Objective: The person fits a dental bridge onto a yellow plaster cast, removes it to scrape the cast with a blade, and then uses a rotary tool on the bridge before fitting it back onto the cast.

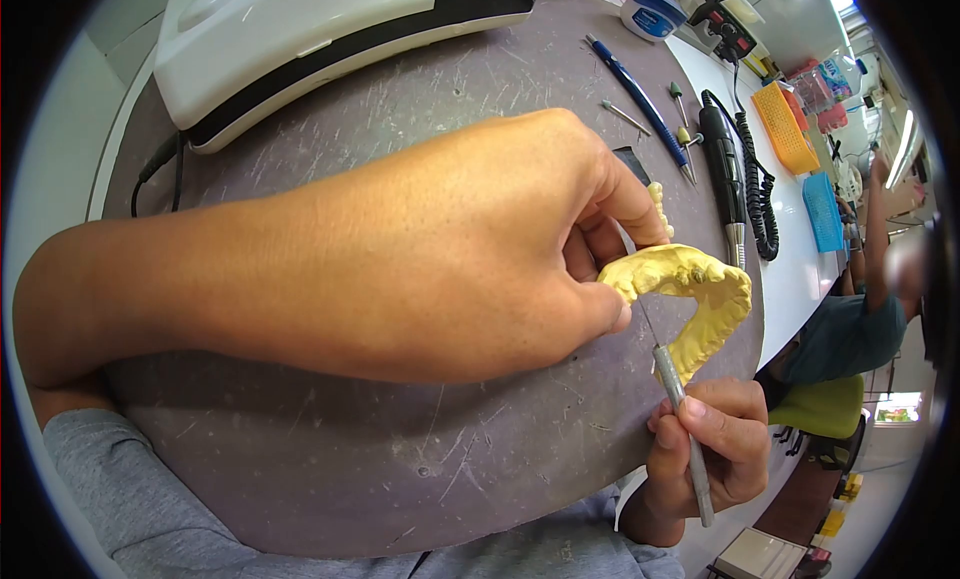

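Observation:
A yellow horseshoe-shaped dental cast (725, 304) is pinched at its left end between the thumb and fingers of my left hand (520, 269), back of the hand up. A slim metal tool (672, 379) with a thin tip is gripped in my right hand (715, 444), below the cast. Its tip points up into the cast's inner curve beside my left thumb; whether it touches the cast, I cannot tell. Just behind my left fingers, a small row of pale yellow teeth (660, 209) shows partly.
A white and black device (300, 49) stands at the upper left of the grey table (350, 449). A blue pen-like tool (640, 104), small burs (627, 117) and a black handpiece (722, 159) lie beyond my hands. Orange (783, 129) and blue baskets (823, 212) are at the right; another person (845, 329) is behind.

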The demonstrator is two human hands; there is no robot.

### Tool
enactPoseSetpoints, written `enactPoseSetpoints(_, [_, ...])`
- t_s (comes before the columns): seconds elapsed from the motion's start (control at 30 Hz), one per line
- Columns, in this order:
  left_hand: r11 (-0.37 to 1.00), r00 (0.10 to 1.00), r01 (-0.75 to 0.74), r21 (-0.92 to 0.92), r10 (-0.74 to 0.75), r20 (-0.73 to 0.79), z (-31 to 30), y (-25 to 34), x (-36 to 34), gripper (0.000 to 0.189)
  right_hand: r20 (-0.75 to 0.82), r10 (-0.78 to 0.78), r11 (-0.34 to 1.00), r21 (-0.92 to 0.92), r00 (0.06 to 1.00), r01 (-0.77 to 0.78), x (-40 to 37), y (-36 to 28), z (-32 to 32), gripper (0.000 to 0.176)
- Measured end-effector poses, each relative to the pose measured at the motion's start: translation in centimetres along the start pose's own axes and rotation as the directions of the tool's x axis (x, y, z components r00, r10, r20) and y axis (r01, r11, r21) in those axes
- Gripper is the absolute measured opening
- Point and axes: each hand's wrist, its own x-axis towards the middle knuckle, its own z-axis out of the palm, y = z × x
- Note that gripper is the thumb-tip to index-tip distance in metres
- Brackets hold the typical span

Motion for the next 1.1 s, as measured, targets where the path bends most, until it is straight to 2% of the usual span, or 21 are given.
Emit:
enactPoseSetpoints(0.3, [1.000,1.000,-0.015,0.025,0.015,0.008,-0.1,-0.2,0.0,0.032,0.106,-0.020,0.998,-0.054,0.994,0.026,1.3,-0.9,-0.9,0.045])
enactPoseSetpoints(0.5, [0.999,1.000,0.001,0.047,-0.001,0.012,-0.1,0.0,-0.1,0.032,0.118,0.035,0.998,-0.061,0.992,-0.028,1.2,-1.2,-0.9,0.044])
enactPoseSetpoints(0.7, [0.998,0.999,0.004,0.056,-0.006,0.031,-0.3,0.3,0.0,0.033,0.125,-0.032,0.986,-0.160,0.992,0.052,1.4,-1.1,-0.6,0.046])
enactPoseSetpoints(0.8, [0.999,1.000,-0.005,0.032,0.004,0.027,-0.2,0.2,0.0,0.033,0.091,-0.063,0.992,-0.104,0.994,0.072,1.2,-0.4,-0.6,0.039])
enactPoseSetpoints(0.87, [0.999,1.000,0.005,0.039,-0.006,0.027,-0.2,0.3,0.1,0.033,-0.022,0.008,0.997,0.073,1.000,-0.006,0.6,0.0,-0.7,0.032])
enactPoseSetpoints(1.1, [0.999,1.000,0.005,0.032,-0.006,0.024,-0.2,0.1,0.1,0.033,0.022,0.002,0.997,0.074,1.000,-0.004,0.8,0.4,-0.6,0.031])
